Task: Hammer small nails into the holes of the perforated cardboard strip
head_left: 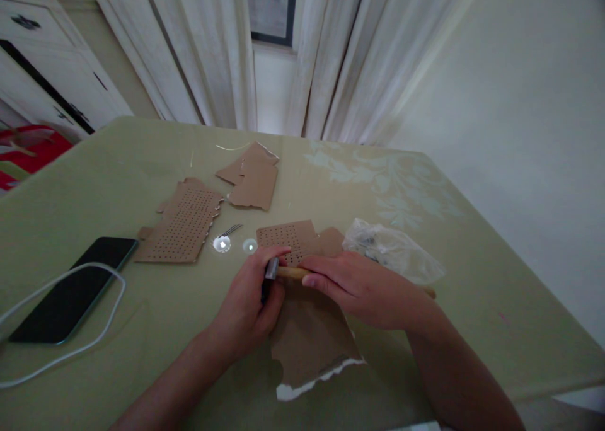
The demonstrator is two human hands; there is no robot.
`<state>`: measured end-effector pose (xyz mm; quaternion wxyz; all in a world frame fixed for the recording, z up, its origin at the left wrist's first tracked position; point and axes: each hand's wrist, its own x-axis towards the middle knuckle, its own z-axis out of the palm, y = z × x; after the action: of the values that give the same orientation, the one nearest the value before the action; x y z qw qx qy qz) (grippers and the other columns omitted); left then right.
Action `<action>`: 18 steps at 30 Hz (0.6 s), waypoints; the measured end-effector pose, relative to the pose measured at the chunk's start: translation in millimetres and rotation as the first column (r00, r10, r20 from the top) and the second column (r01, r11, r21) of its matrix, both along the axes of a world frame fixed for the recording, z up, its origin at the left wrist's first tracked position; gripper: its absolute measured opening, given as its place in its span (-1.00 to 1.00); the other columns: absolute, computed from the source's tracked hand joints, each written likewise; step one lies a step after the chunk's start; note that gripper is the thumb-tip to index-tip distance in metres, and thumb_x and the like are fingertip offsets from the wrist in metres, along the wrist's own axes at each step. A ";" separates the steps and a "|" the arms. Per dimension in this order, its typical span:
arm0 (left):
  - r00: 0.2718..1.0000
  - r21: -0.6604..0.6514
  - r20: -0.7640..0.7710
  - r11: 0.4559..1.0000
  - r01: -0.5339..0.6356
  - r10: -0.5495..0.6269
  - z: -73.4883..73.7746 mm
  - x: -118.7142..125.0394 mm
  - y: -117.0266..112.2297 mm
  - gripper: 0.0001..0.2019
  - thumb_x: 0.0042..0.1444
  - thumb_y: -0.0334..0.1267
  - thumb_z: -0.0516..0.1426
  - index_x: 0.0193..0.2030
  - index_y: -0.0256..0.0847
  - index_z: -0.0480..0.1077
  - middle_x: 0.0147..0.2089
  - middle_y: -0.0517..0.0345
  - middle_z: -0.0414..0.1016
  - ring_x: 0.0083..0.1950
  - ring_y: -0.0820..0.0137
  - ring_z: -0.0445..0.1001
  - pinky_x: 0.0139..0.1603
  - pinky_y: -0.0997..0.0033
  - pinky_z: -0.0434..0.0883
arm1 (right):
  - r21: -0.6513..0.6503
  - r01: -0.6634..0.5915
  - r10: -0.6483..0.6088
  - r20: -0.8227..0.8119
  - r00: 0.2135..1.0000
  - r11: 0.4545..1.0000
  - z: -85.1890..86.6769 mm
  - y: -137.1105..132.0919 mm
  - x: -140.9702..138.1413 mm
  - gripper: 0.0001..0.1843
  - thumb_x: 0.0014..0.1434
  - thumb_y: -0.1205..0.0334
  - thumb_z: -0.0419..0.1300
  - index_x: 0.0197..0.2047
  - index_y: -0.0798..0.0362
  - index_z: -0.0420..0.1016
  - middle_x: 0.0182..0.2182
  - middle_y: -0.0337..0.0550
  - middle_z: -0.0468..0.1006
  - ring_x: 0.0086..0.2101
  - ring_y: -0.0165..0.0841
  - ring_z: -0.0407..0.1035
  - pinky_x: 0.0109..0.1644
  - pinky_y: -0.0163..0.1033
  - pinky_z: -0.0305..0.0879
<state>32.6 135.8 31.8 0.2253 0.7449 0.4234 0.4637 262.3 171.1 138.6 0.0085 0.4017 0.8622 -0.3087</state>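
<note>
My right hand (354, 285) is closed round the wooden handle of a hammer (293, 273), whose butt end sticks out beyond the wrist. My left hand (250, 295) is curled about the hammer's metal head, hiding part of it. Under both hands lies a torn piece of brown cardboard (312, 336) with a ragged white edge towards me. Just beyond the fingers is a cardboard piece with rows of punched holes (286, 234), partly covered by my hands; whether the two pieces join is hidden. A clear plastic bag (392, 248) with small dark things inside rests past my right hand.
A larger hole-punched cardboard piece (182, 223) lies left, with torn cardboard scraps (255, 182) behind it. Several thin nails or pins (230, 230) sit near two bright reflections. A black phone (78, 292) and white cable (120, 280) occupy the left of the table (155, 368).
</note>
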 end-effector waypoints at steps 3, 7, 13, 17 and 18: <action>1.000 -0.006 0.009 1.000 0.005 -0.005 -0.8 0.3 0.0 -0.48 0.34 -0.51 0.11 0.38 -0.02 0.30 0.04 0.10 0.52 0.01 0.32 0.57 0.12 0.34 0.57 | 0.000 0.001 -0.001 -0.014 1.000 1.000 -1.5 0.3 0.2 -0.64 0.70 0.09 0.04 0.15 0.05 0.64 -0.04 -0.07 0.77 -0.11 -0.15 0.60 0.01 -0.09 0.32; 1.000 -0.002 0.002 1.000 -0.001 0.001 -1.8 -0.4 0.2 -0.46 0.33 -0.52 0.11 0.38 -0.02 0.30 0.04 0.11 0.53 0.02 0.32 0.57 0.14 0.35 0.55 | -0.003 -0.008 0.008 -0.010 1.000 1.000 -2.8 1.0 -0.1 -0.63 0.70 0.07 0.04 0.14 0.06 0.63 -0.06 -0.08 0.76 -0.13 -0.15 0.59 0.00 -0.09 0.31; 1.000 0.009 -0.005 1.000 0.004 -0.003 -3.5 -1.1 -0.6 -0.47 0.36 -0.51 0.11 0.39 -0.01 0.29 0.07 0.10 0.53 0.05 0.33 0.56 0.17 0.37 0.54 | -0.009 0.001 -0.001 -0.009 1.000 1.000 -2.8 0.7 -0.3 -0.64 0.70 0.08 0.05 0.14 0.06 0.63 -0.05 -0.06 0.76 -0.13 -0.14 0.59 0.00 -0.09 0.30; 1.000 -0.024 0.000 1.000 0.011 -0.011 -4.0 -2.8 -1.0 -0.46 0.36 -0.49 0.12 0.42 0.00 0.29 0.08 0.09 0.53 0.06 0.31 0.57 0.18 0.33 0.54 | -0.016 0.001 -0.001 -0.025 1.000 1.000 -2.0 0.6 -0.2 -0.64 0.70 0.10 0.04 0.13 0.05 0.64 -0.06 -0.07 0.76 -0.14 -0.16 0.59 -0.02 -0.10 0.31; 1.000 -0.035 0.001 0.999 0.026 -0.026 -3.0 -4.5 -0.6 -0.46 0.37 -0.47 0.13 0.43 0.00 0.28 0.08 0.08 0.53 0.05 0.30 0.57 0.18 0.31 0.54 | -0.012 -0.006 0.006 -0.027 1.000 1.000 -2.1 0.7 -0.1 -0.63 0.70 0.09 0.03 0.14 0.05 0.64 -0.06 -0.07 0.76 -0.14 -0.16 0.58 -0.03 -0.10 0.31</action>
<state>28.1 135.2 28.8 0.2443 0.7462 0.4218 0.4534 262.2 171.8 136.6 0.0003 0.3949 0.8615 -0.3192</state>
